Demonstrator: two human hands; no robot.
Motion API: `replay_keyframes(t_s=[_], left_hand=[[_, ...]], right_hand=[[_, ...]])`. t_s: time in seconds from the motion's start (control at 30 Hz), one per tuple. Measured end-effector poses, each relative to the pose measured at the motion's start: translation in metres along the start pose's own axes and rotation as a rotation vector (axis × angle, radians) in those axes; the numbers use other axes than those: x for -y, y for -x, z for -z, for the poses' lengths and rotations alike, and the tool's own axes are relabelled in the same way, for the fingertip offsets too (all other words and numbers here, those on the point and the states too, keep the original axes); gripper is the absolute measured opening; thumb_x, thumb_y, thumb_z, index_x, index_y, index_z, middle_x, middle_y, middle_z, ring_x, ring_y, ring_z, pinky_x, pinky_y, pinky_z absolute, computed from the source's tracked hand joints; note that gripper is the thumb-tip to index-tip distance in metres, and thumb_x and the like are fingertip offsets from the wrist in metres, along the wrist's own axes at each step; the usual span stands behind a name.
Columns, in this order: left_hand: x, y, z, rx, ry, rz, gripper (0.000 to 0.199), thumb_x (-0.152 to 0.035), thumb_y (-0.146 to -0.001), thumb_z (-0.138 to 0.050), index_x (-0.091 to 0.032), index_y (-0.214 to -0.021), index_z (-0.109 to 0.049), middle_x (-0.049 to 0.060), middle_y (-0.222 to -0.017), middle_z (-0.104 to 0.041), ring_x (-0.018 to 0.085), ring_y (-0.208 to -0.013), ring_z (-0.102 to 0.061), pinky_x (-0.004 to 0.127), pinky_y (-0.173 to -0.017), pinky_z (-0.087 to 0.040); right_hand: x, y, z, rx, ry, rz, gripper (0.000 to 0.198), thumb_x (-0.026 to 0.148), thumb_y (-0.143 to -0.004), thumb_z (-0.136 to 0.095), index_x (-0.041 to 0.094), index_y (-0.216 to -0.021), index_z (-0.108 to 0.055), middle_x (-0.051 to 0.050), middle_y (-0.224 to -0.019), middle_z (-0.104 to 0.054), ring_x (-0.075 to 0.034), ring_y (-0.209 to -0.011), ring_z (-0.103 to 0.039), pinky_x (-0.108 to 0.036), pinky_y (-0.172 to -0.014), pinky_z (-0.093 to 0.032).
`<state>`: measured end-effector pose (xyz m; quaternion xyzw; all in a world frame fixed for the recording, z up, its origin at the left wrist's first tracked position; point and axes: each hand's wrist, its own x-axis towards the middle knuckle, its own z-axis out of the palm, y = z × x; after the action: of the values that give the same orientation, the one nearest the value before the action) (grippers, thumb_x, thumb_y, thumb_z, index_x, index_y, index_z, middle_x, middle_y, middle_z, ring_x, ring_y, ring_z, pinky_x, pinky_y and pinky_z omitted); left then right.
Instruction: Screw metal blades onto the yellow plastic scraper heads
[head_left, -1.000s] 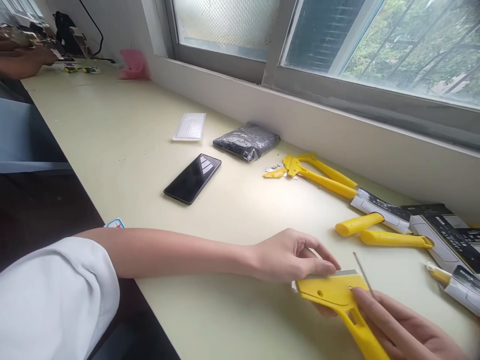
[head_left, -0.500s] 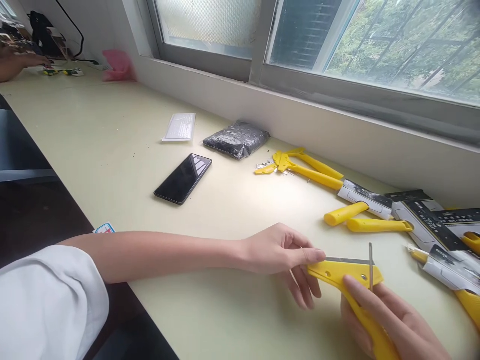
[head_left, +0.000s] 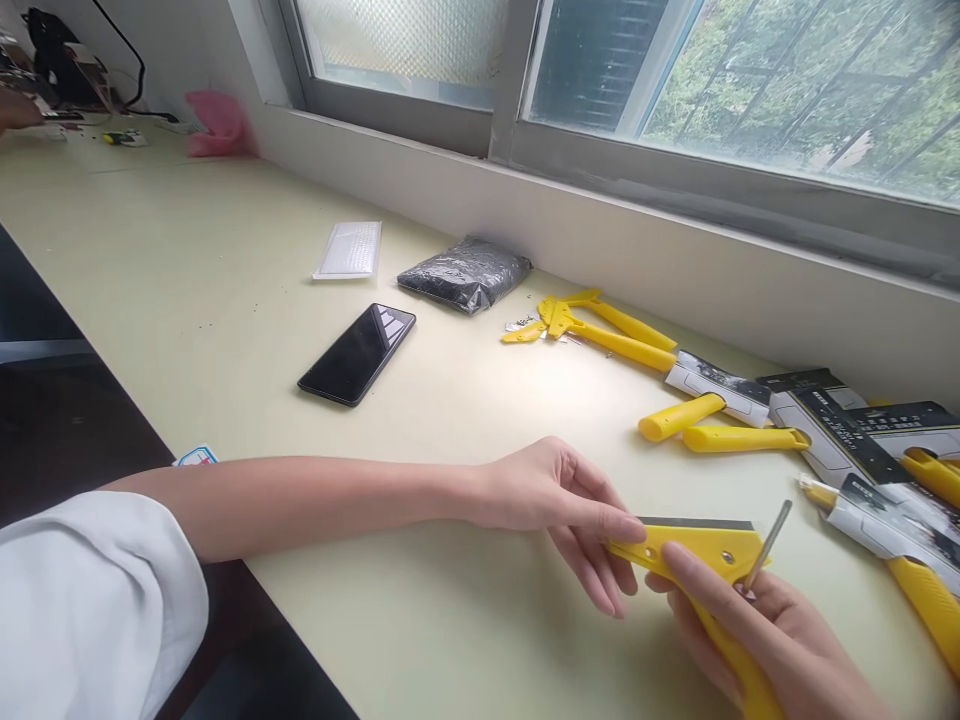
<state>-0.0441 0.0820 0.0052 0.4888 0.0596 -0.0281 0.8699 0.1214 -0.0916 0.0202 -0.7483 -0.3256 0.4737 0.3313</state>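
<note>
A yellow scraper [head_left: 705, 550] with a thin dark blade along its upper edge is held over the near right part of the table. My left hand [head_left: 559, 500] pinches the left corner of its head between thumb and fingers, the lower fingers hanging loose. Wrapped round the handle is my right hand [head_left: 757, 630], its thumb lying along the yellow plastic. A thin metal rod [head_left: 772, 540] sticks up at a slant from the right hand, beside the scraper's right end; its lower part is hidden by the fingers. Two holes show in the scraper's head.
Several yellow scrapers [head_left: 626, 345] and packaged ones [head_left: 870, 520] lie along the right side. Further back are a black phone [head_left: 358, 355], a black plastic-wrapped packet [head_left: 465, 275] and a white bubble-wrap sleeve [head_left: 349, 250]. At far left, another person's hand [head_left: 16, 110] is near a pink bag [head_left: 217, 125].
The metal rod has gone from upright in front of the scraper's head to leaning right beside its end. My right thumb has shifted left on the scraper. The view has moved slightly.
</note>
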Motion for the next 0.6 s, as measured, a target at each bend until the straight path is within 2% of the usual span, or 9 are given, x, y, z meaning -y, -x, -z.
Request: replay_keyframes(t_s=[0.1,0.33,0.5,0.6], left_hand=[[-0.0017,0.0018,-0.0021,0.008,-0.001,-0.033,0.037,-0.046,-0.086,-0.071,-0.01,-0.095,-0.071,0.009,-0.081,-0.073,0.017,-0.065,-0.073,0.03,-0.068,-0.063],[0.0035,0.002,-0.0048,-0.059,-0.011,-0.118,0.035,-0.044,-0.089,-0.068,-0.01,-0.094,-0.068,0.013,-0.09,-0.072,0.017,-0.062,-0.071,0.032,-0.059,-0.062],[0.0056,0.0,-0.0038,-0.035,0.0,-0.104,0.033,-0.045,-0.092,-0.064,-0.012,-0.087,-0.062,0.01,-0.084,-0.071,0.017,-0.062,-0.072,0.029,-0.058,-0.061],[0.0062,-0.0012,-0.0038,-0.016,0.007,-0.089,0.035,-0.046,-0.091,-0.064,-0.012,-0.085,-0.06,0.009,-0.081,-0.071,0.017,-0.062,-0.072,0.029,-0.058,-0.061]], right_hand=[[-0.0016,-0.0013,0.0036,0.013,-0.065,0.014,0.064,0.072,-0.085,-0.058,0.024,-0.047,-0.037,0.001,-0.047,-0.039,-0.013,-0.053,-0.034,-0.024,-0.068,-0.042],[-0.0031,-0.0016,0.0047,0.031,-0.123,-0.004,0.064,0.072,-0.083,-0.06,0.021,-0.049,-0.041,0.002,-0.047,-0.04,-0.011,-0.05,-0.035,-0.026,-0.058,-0.036],[-0.0039,-0.0005,0.0019,0.011,-0.143,-0.067,0.056,0.069,-0.082,-0.062,0.021,-0.055,-0.051,0.001,-0.045,-0.041,-0.012,-0.049,-0.035,-0.028,-0.056,-0.034],[-0.0051,-0.0006,0.0021,0.013,-0.155,-0.051,0.05,0.065,-0.081,-0.066,0.023,-0.056,-0.058,0.001,-0.042,-0.043,-0.013,-0.048,-0.036,-0.027,-0.056,-0.037]])
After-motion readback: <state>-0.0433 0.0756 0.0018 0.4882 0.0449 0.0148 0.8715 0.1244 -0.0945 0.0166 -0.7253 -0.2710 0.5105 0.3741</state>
